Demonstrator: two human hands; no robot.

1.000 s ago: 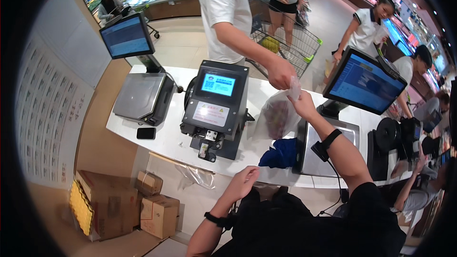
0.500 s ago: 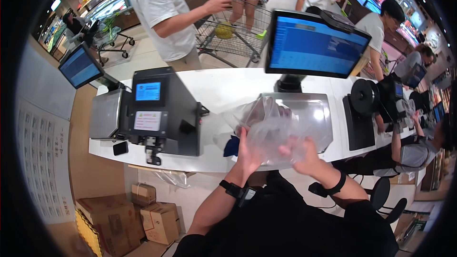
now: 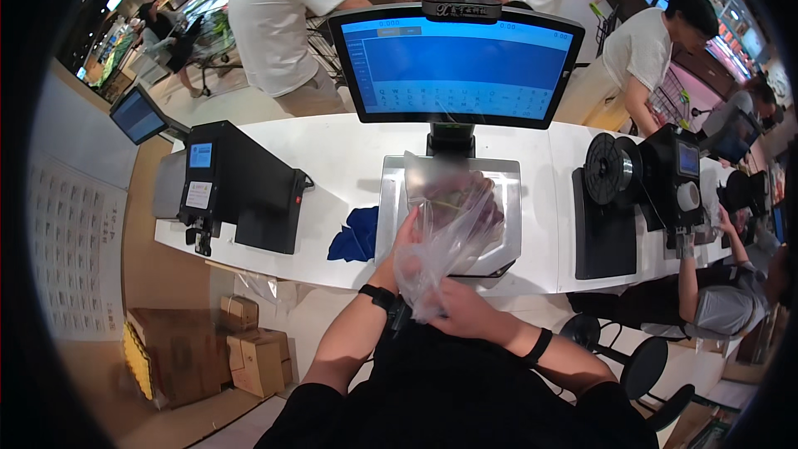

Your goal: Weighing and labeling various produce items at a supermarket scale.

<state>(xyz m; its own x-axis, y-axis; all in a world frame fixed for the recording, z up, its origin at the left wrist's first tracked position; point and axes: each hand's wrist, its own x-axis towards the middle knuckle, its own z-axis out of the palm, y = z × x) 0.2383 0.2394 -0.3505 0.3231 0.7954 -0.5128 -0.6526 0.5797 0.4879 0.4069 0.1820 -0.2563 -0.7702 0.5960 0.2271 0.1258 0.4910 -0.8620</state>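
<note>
A clear plastic bag [image 3: 453,224] with dark reddish produce inside rests on the steel pan of a weighing scale [image 3: 507,179] in front of me. My left hand [image 3: 405,237] holds the bag's left side, a black band on that wrist. My right hand [image 3: 453,309] grips the twisted neck of the bag near my chest, also with a black wristband. Directly above the scale stands a large blue touchscreen monitor [image 3: 457,66].
A blue cloth [image 3: 356,235] lies left of the scale on the white counter [image 3: 349,158]. A black label printer [image 3: 241,187] stands further left, a label roll device [image 3: 619,191] to the right. A seated person [image 3: 715,299] works at right. Shoppers stand beyond the counter; cardboard boxes [image 3: 249,353] sit below.
A second ago my right hand reached up to a customer's hand over the counter. Since then both hands brought the bag down onto the scale pan, and my view turned toward the monitor.
</note>
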